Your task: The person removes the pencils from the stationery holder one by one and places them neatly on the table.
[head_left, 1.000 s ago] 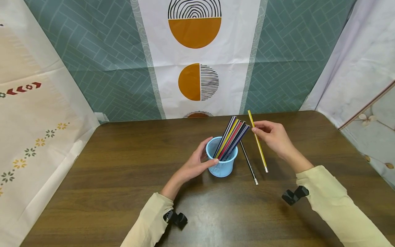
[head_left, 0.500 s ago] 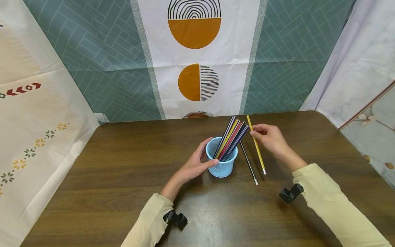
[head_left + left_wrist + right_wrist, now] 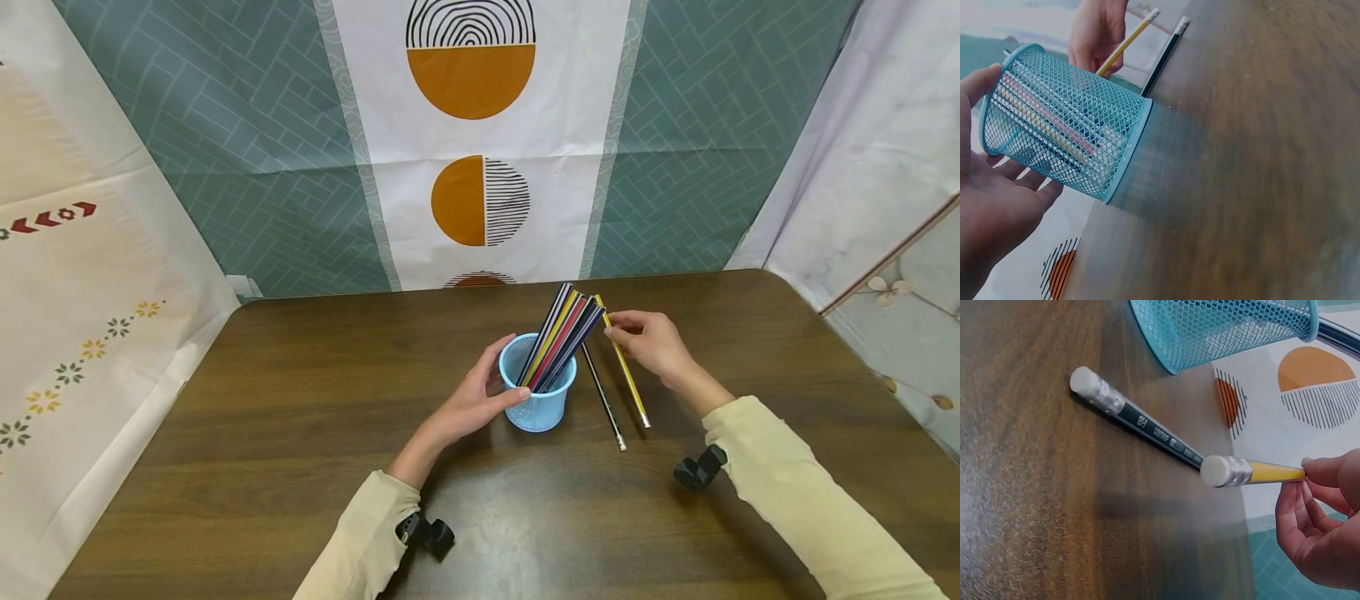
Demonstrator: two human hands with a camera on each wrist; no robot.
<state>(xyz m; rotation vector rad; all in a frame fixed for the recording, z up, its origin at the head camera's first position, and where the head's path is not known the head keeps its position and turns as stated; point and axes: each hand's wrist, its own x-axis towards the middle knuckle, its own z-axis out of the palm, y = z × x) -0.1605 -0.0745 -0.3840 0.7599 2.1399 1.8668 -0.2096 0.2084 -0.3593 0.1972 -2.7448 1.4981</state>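
A light blue mesh pencil cup (image 3: 538,413) stands on the table, with several pencils (image 3: 561,337) in black, yellow, red and dark blue leaning to the right inside it. My left hand (image 3: 474,403) holds the cup from the left, thumb on the near side of the rim and fingers around the far side. With thumb and fingertips my right hand (image 3: 654,343) pinches a yellow pencil (image 3: 630,382), its white eraser end toward me and raised off the table in the right wrist view. A black pencil (image 3: 604,402) lies on the table between cup and yellow pencil.
The brown wooden table (image 3: 300,400) ends at a far edge against a hanging patterned cloth (image 3: 292,208). Light cloths hang on both sides. A small black device (image 3: 426,533) is strapped to each wrist over the cream sleeves.
My right hand has shifted slightly left and toward me with the yellow pencil, bringing its far end close to the pencils in the cup. The left hand and cup have stayed put.
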